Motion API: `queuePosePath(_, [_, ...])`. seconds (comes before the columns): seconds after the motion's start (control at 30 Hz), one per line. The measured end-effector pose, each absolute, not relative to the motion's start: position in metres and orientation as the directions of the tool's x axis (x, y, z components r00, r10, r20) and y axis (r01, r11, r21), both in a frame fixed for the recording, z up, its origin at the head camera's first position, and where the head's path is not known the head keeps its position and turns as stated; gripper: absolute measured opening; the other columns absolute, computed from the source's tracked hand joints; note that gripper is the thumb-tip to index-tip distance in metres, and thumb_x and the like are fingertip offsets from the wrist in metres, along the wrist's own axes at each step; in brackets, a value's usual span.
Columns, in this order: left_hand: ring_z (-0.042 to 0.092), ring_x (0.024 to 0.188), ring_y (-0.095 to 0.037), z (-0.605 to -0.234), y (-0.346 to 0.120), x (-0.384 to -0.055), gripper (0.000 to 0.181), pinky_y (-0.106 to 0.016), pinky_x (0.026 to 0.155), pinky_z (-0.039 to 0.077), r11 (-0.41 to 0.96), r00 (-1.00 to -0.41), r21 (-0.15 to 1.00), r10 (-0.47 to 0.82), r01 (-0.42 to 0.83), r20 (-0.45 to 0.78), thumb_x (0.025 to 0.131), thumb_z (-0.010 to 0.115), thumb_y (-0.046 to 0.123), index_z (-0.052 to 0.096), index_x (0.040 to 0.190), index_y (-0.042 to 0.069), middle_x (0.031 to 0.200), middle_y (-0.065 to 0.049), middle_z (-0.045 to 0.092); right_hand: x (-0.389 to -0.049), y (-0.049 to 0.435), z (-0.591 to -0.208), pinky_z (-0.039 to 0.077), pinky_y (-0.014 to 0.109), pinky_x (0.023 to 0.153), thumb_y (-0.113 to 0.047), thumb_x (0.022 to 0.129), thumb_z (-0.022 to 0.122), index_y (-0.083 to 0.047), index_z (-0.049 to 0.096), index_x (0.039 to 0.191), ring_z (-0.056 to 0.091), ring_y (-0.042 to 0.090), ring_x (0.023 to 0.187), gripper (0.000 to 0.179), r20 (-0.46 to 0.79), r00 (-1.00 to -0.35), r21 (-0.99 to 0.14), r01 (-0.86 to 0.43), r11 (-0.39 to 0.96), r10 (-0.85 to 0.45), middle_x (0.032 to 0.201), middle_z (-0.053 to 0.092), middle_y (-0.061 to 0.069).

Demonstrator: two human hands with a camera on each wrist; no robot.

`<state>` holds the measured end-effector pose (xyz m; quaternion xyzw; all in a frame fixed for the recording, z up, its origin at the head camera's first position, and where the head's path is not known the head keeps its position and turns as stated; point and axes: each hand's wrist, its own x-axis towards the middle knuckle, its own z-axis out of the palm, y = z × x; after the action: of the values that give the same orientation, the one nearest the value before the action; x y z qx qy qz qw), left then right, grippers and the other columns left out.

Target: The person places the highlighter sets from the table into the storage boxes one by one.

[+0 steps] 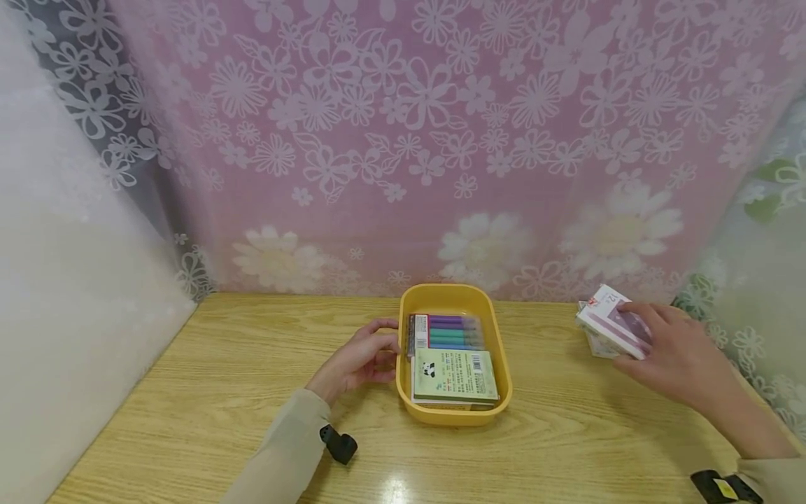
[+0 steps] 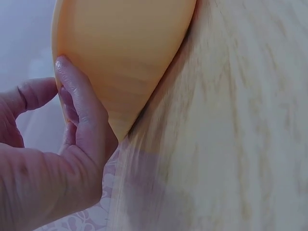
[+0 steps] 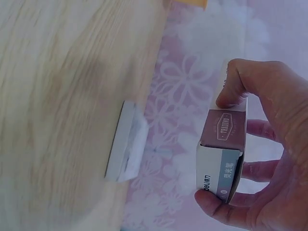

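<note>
In the head view my left hand (image 1: 362, 357) is at the left side of a yellow plastic basket (image 1: 504, 378). Thumb and fingers pinch its rim, the index finger lying along the outer wall (image 2: 120, 53) in the left wrist view. Inside the basket are a clear pack of coloured pens (image 1: 453, 330) and a green box with a panda (image 1: 456, 374), lying over other flat items. Off to the right, my right hand (image 1: 676, 350) grips a small white and purple highlighter box (image 3: 224, 130) between thumb and fingers, raised above the table.
Another small white box (image 3: 126, 144) lies on the wooden table (image 1: 252, 392) beneath the held box, partly hidden in the head view. A pink flowered curtain (image 1: 378, 175) hangs behind the table's back edge. Pale sheets (image 1: 88, 245) hang along both sides.
</note>
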<state>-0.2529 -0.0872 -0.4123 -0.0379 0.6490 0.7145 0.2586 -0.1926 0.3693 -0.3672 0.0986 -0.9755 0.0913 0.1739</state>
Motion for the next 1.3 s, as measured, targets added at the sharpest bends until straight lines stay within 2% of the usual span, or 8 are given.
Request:
queuePosePath(0.1, [0.062,0.070,-0.010,-0.412,-0.088,-0.252,0.051,-0.025,0.057,0.056,-0.022,-0.865,0.909,0.317,-0.416,-0.389,0.090,0.059,0.008,0.046,0.139,0.015,0.098,-0.003,0.067,-0.192,0.359,-0.365,0.038,0.064,0.088,-0.026,0.072,0.083,-0.007,0.053,0.136,0.055,0.052,0.105,0.073,0.379,-0.908,-0.143,-0.249,0.958,-0.179,0.128,0.056,0.029])
queuePosePath(0.2, [0.063,0.073,-0.010,-0.411,-0.089,-0.251,0.051,-0.025,0.058,0.057,-0.022,-0.866,0.909,0.314,-0.416,-0.389,0.090,0.060,0.010,0.047,0.139,0.016,0.103,-0.004,0.067,-0.191,0.350,-0.363,0.034,0.063,0.094,-0.025,0.070,0.083,-0.008,0.053,0.135,0.057,0.049,0.101,0.073,0.401,-0.894,-0.141,-0.275,0.951,-0.199,0.128,0.055,0.026])
queuePosePath(0.33, [0.064,0.074,-0.010,-0.413,-0.091,-0.250,0.049,-0.024,0.058,0.058,-0.026,-0.864,0.910,0.326,-0.414,-0.384,0.093,0.060,0.013,0.046,0.141,0.016,0.107,-0.005,0.066,-0.190,0.340,-0.360,0.036,0.062,0.090,-0.025,0.069,0.083,-0.008,0.055,0.133,0.059,0.042,0.093,0.072,0.426,-0.876,-0.127,-0.307,0.943,-0.228,0.124,0.055,0.021])
queuePosePath(0.43, [0.064,0.074,-0.009,-0.414,-0.092,-0.249,0.048,-0.024,0.058,0.058,-0.031,-0.863,0.912,0.338,-0.410,-0.376,0.095,0.060,0.014,0.045,0.141,0.016,0.107,-0.005,0.067,-0.189,0.333,-0.357,0.040,0.061,0.086,-0.025,0.068,0.083,-0.009,0.056,0.134,0.058,0.041,0.094,0.073,0.428,-0.871,-0.124,-0.321,0.939,-0.241,0.123,0.055,0.018])
queuePosePath(0.7, [0.064,0.075,-0.010,-0.417,-0.094,-0.251,0.050,-0.025,0.060,0.058,-0.059,-0.858,0.911,0.366,-0.407,-0.360,0.096,0.061,0.013,0.044,0.142,0.016,0.105,-0.004,0.066,-0.190,0.317,-0.347,0.046,0.061,0.076,-0.024,0.070,0.084,-0.013,0.056,0.137,0.051,0.050,0.108,0.073,0.380,-0.886,-0.121,-0.330,0.936,-0.264,0.128,0.055,0.018])
queuePosePath(0.93, [0.063,0.078,-0.011,-0.418,-0.095,-0.253,0.051,-0.026,0.063,0.058,-0.090,-0.848,0.903,0.393,-0.420,-0.355,0.097,0.060,0.012,0.043,0.145,0.016,0.106,-0.004,0.064,-0.197,0.305,-0.340,0.046,0.067,0.089,-0.026,0.071,0.083,-0.012,0.057,0.137,0.052,0.052,0.117,0.072,0.333,-0.880,-0.080,-0.383,0.920,-0.338,0.136,0.056,0.023])
queuePosePath(1.07, [0.063,0.078,-0.011,-0.417,-0.094,-0.253,0.053,-0.025,0.063,0.058,-0.091,-0.842,0.901,0.404,-0.425,-0.357,0.097,0.060,0.012,0.042,0.146,0.016,0.107,-0.005,0.063,-0.203,0.300,-0.338,0.045,0.067,0.095,-0.028,0.073,0.082,-0.012,0.058,0.138,0.052,0.050,0.121,0.072,0.301,-0.865,-0.040,-0.431,0.901,-0.401,0.137,0.056,0.022])
queuePosePath(1.3, [0.063,0.080,-0.012,-0.418,-0.095,-0.254,0.055,-0.026,0.064,0.059,-0.094,-0.842,0.900,0.406,-0.425,-0.355,0.097,0.061,0.012,0.041,0.148,0.015,0.109,-0.005,0.062,-0.212,0.288,-0.334,0.051,0.067,0.089,-0.029,0.075,0.079,-0.016,0.058,0.140,0.053,0.050,0.123,0.069,0.257,-0.846,0.003,-0.482,0.876,-0.467,0.140,0.056,0.021])
